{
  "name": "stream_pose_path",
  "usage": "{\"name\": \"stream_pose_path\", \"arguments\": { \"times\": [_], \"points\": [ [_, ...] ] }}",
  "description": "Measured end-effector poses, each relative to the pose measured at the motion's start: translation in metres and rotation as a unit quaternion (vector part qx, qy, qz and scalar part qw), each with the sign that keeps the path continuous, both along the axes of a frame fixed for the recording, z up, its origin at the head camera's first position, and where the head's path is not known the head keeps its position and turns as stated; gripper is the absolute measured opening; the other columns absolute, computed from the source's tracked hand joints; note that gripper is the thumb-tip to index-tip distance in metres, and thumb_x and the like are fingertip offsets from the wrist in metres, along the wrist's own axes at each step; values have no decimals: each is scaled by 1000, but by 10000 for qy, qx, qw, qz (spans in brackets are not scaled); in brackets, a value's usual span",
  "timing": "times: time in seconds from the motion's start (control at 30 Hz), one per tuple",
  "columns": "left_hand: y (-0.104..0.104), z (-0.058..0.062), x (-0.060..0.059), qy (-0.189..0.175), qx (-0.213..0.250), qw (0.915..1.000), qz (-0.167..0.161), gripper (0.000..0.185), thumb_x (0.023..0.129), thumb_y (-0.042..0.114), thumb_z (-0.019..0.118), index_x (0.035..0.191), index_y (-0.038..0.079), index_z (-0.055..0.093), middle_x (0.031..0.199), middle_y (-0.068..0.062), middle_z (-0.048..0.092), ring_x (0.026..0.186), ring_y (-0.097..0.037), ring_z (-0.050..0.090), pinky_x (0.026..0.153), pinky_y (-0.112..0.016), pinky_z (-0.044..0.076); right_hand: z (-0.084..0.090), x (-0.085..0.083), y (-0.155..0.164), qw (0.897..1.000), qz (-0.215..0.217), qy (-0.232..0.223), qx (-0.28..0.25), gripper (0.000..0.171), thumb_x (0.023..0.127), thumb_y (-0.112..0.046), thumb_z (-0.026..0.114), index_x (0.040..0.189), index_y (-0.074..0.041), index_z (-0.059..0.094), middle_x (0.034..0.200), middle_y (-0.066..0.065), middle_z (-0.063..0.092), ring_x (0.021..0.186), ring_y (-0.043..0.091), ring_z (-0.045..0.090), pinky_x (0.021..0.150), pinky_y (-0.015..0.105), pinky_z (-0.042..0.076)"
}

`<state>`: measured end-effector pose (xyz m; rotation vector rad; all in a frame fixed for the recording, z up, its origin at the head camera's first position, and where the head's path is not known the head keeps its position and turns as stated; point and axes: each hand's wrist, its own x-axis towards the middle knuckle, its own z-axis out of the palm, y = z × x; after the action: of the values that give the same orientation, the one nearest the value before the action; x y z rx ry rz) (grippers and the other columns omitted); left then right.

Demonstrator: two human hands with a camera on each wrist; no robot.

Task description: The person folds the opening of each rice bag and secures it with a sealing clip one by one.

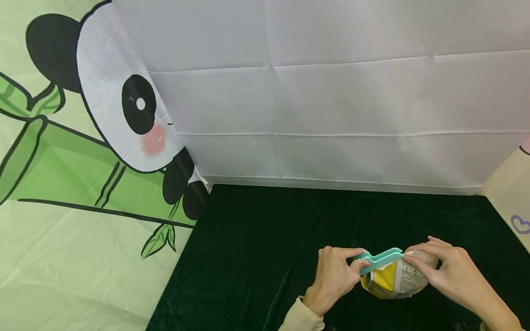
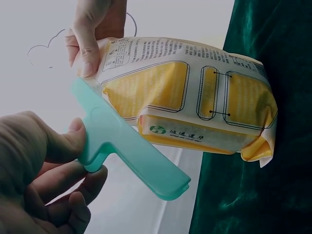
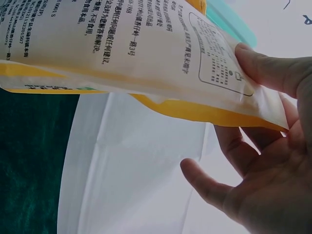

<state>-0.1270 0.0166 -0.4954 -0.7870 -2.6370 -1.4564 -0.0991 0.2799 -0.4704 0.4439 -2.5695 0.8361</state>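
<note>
My left hand (image 1: 336, 275) pinches the handle of a teal bag clip (image 2: 131, 141) between thumb and fingers. The clip's long bar lies at the top edge of a yellow and white printed bag (image 1: 399, 278). Thumb and fingers of my right hand (image 1: 451, 269) grip that same bag by its upper end, near the far end of the clip. Printed text covers the bag's pale side (image 3: 146, 48), seen close in the right wrist view. It bulges with its contents and tilts between both hands, over the dark green cloth.
A dark green cloth (image 1: 256, 239) covers the table. Behind it hangs a creased white sheet (image 1: 331, 101). On the left is a light green backdrop with a panda print (image 1: 120, 105), and a cream panel (image 1: 511, 193) stands at the right edge.
</note>
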Motion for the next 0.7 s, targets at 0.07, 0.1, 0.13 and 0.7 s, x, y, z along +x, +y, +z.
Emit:
{"name": "stream_pose_path", "arguments": {
  "times": [0.07,0.1,0.13,0.7],
  "points": [
    [0,0,-1,14,25,10000,-36,19,102,22,73,117,13,82,60,11,55,37,11,26,37,-8,31,0,1,0,10000,-27,-24,-11,33,76,0,92,93,-26,81,90,-10,79,97,-12,65,109,-4,17],
    [-1,0,-1,20,37,10000,-55,19,102,22,73,117,13,83,59,11,54,37,10,26,37,-8,31,0,2,0,10000,-44,-25,-4,33,76,-1,92,93,-27,81,90,-10,79,100,-13,64,109,-4,17],
    [-1,-1,-1,19,54,10000,-71,19,102,22,73,116,13,83,59,10,54,37,11,26,37,-8,31,-1,2,0,10000,-49,-24,-3,32,77,-1,92,93,-27,81,90,-11,78,100,-13,63,109,-4,17],
    [-5,1,0,353,-102,9993,-54,18,101,19,74,115,13,83,58,8,51,38,11,21,36,-8,27,2,4,-2,10000,9,35,-28,37,73,3,92,93,-26,81,89,-12,78,97,-13,66,107,-6,18]
  ]
}}
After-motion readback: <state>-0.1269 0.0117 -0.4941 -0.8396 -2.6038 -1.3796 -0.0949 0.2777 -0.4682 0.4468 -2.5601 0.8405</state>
